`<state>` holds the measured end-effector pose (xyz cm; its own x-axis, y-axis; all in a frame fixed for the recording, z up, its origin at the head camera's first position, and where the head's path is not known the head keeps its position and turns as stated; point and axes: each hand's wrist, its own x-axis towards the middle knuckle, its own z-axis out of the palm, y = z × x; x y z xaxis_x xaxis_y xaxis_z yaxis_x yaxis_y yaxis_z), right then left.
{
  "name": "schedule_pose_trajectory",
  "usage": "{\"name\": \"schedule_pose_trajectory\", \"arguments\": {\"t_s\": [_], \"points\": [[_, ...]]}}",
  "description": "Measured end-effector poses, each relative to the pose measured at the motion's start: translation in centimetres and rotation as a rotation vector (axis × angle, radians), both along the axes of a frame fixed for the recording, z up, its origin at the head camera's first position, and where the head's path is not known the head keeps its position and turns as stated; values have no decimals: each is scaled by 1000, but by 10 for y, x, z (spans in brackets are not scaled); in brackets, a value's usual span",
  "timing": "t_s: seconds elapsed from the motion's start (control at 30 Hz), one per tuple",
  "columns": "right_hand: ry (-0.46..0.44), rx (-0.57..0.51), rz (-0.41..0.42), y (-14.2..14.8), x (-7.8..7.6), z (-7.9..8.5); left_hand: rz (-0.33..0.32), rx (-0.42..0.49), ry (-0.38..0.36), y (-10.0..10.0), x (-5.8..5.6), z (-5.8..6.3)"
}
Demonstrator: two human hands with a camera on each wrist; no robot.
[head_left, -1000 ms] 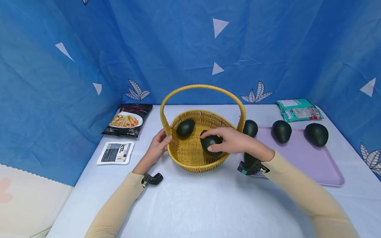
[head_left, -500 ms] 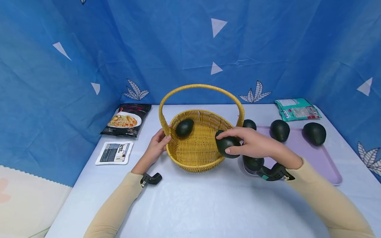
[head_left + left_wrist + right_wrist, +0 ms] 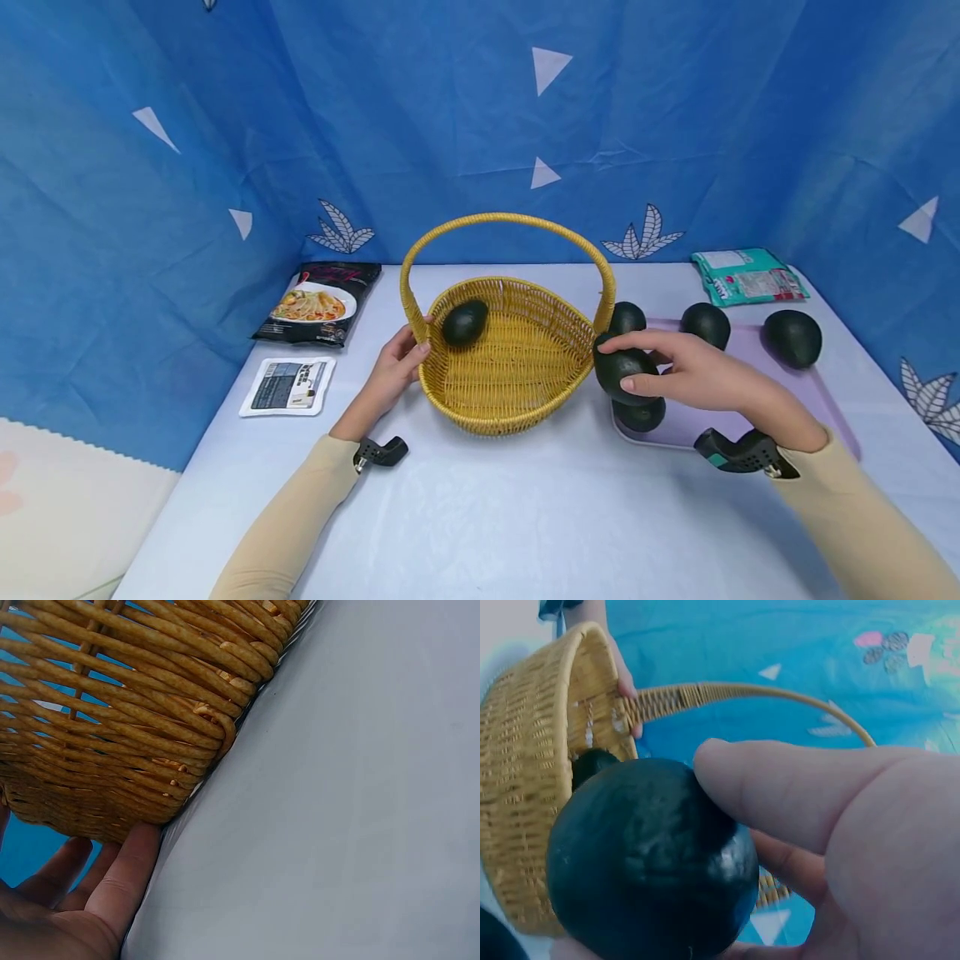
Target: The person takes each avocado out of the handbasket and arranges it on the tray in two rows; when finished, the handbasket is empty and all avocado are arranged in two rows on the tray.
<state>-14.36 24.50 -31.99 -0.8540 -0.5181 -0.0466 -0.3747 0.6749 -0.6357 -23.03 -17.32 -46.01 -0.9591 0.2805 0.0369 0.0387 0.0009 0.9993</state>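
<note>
A yellow wicker basket (image 3: pixel 495 400) with a tall arched handle stands mid-table. One dark green avocado (image 3: pixel 465 323) lies inside it on the left. My left hand (image 3: pixel 395 362) grips the basket's left side at the foot of the handle; in the left wrist view its fingers (image 3: pixel 127 877) lie against the weave. Just outside the basket's right rim, my right hand (image 3: pixel 686 371) holds another avocado (image 3: pixel 621 371) between thumb and fingers. The right wrist view shows this held avocado (image 3: pixel 652 859) up close, hiding part of the basket behind it.
On the right lies a lilac tray (image 3: pixel 787 417), with several avocados on or by it, such as one at its far corner (image 3: pixel 792 339). A teal packet (image 3: pixel 750 276) lies behind. At left are a black noodle bag (image 3: pixel 318 302) and a white labelled pack (image 3: pixel 288 386).
My right hand has carried the avocado from inside the basket out over its right rim toward the tray. My left hand and the basket stay in place.
</note>
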Motion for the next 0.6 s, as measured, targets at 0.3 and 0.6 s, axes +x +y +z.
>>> {"name": "schedule_pose_trajectory", "arguments": {"t_s": [0.3, 0.6], "points": [[17, -69, -102, 39, 7, -12, 1, -10, 4, 1, -1, 0], [-21, 4, -217, 73, 13, -29, -4, 35, 101, 0, 0, -6]]}}
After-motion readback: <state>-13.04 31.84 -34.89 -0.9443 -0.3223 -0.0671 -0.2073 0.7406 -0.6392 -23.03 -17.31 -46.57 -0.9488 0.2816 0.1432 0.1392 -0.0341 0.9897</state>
